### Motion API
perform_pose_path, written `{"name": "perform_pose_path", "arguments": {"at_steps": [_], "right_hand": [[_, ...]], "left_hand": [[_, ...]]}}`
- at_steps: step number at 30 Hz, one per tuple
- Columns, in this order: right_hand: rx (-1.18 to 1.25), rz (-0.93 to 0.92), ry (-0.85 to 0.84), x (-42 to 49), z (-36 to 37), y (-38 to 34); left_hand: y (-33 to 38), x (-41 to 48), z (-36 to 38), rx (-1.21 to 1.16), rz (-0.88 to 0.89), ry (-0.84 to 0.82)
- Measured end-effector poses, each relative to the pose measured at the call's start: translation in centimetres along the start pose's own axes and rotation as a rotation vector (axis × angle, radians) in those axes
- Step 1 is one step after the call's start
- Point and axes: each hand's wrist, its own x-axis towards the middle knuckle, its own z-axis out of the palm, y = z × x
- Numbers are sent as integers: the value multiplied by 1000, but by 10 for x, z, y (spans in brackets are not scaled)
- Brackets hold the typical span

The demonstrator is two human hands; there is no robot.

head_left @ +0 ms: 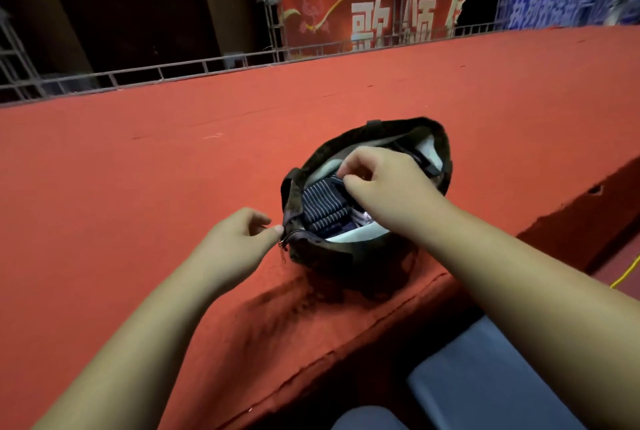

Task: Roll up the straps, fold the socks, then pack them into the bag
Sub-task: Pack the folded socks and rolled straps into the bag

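Observation:
A dark camouflage bag (408,128) with a pale lining lies open on the red cloth near the front edge. Folded dark socks (325,206) with thin white stripes sit inside it. A black strap (420,157) shows at the bag's far inner side. My left hand (239,239) pinches the bag's left end beside the zipper pull (284,241). My right hand (384,180) hovers over the opening with fingers curled, fingertips just above the socks; whether they pinch anything is hidden.
The red-covered platform (173,170) stretches wide to the left and back, ending at a metal rail (138,74). Its front edge drops off just below the bag. A red banner (374,19) hangs behind. My grey-clad legs (485,377) are at the bottom right.

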Motion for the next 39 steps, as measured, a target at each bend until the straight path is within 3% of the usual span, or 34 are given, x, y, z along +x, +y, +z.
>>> {"name": "perform_pose_path", "arguments": {"at_steps": [4,7,18,23,29,35,39], "right_hand": [[-43,-10,-206,-20,28,-18],[-62,-9,-257,-33,45,-22],[-76,-126,-138,-50,60,-50],[-142,-52,-163,-50,61,-65],[-146,-117,-157,-51,57,-64],[-408,-334,-167,-49,54,-67],[-326,-305,-150,-48,59,-64]], "left_hand": [[-8,-17,7,-217,63,-83],[-5,-26,13,-269,97,-60],[8,-54,-1,-515,122,-12],[12,-62,-4,-745,59,95],[10,-69,-7,-748,77,139],[11,-71,-13,-806,90,117],[16,-71,-17,-786,82,148]]}}
